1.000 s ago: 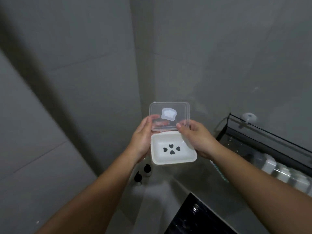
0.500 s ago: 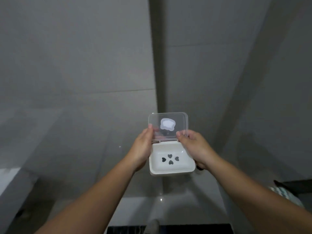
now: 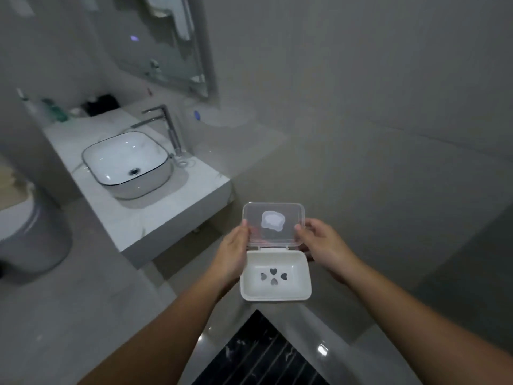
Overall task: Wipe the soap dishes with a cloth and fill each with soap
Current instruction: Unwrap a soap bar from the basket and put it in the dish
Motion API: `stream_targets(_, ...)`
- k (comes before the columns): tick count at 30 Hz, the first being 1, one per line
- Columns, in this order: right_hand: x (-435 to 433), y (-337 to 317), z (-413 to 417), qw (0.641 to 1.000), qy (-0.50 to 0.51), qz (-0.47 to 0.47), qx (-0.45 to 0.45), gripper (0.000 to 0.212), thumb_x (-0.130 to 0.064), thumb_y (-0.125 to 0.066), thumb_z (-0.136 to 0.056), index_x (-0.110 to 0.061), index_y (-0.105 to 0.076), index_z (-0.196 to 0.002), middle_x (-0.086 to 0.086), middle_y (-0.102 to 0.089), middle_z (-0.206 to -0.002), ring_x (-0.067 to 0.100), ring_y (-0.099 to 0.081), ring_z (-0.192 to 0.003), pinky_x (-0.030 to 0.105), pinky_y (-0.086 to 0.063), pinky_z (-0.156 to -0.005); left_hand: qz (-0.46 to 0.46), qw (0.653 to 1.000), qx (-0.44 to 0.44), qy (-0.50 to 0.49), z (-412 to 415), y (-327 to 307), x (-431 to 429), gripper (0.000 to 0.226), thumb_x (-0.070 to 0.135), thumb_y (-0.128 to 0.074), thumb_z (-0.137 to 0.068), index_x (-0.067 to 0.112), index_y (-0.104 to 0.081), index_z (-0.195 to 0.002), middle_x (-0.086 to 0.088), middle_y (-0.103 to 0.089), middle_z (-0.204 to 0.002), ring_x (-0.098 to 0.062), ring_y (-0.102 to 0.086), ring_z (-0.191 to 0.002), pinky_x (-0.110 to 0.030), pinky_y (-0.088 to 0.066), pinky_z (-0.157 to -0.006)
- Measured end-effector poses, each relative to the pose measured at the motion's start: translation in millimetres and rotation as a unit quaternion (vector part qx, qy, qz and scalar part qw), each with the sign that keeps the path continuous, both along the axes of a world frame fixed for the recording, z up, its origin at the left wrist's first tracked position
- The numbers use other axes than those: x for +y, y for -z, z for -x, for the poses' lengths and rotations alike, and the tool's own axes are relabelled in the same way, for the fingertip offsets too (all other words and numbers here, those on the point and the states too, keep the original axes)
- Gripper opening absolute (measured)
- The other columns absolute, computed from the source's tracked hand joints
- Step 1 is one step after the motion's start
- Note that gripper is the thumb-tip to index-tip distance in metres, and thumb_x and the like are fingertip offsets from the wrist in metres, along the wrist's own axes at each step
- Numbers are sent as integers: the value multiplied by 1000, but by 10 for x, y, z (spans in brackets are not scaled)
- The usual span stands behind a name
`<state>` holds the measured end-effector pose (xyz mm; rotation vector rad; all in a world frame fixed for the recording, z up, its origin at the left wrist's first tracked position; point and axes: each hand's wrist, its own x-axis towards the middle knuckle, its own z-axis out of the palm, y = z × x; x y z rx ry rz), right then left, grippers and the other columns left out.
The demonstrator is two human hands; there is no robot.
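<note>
The soap dish (image 3: 275, 277) is gripped along its left side by the left hand (image 3: 231, 257), the thumb laid against the left edge of the clear lid (image 3: 273, 223). The lid's right edge is pinched by the right hand (image 3: 323, 243), with the fingers curled behind it. As half a second ago, the white dish is held in the air at lower centre of the frame, its hinged lid raised upright and four heart-shaped holes shown in its floor. The surroundings are changed: where only grey wall tiles were seen, a marble desk (image 3: 155, 218) with a white basin (image 3: 125, 159) and a chrome tap (image 3: 169, 129) is now shown at upper left, below a mirror (image 3: 166, 37).
</note>
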<state>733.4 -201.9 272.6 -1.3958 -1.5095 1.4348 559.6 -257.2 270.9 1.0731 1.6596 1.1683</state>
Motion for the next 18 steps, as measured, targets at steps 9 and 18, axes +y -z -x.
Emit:
stream_targets(9, 84, 177, 2150, 982, -182, -2, -45, 18, -24, -49, -97, -13, -61, -105, 13, -67, -91, 23, -64, -76, 42, -56, -74, 27, 981, -28, -191, 1965, 236, -553, 47, 48, -29, -100, 22, -67, -94, 2, -69, -95, -12, -63, -91, -26, -48, -81)
stream_targets(18, 58, 188, 3862, 941, -336, 6, -24, 10, -17, -55, -92, -16, -62, -99, 11, -68, -88, 25, -66, -77, 44, -59, -74, 28, 940, -67, -334, 3323, 201, -923, 47, 48, -31, -99, 16, -65, -96, -8, -71, -93, -21, -68, -87, -34, -54, -80)
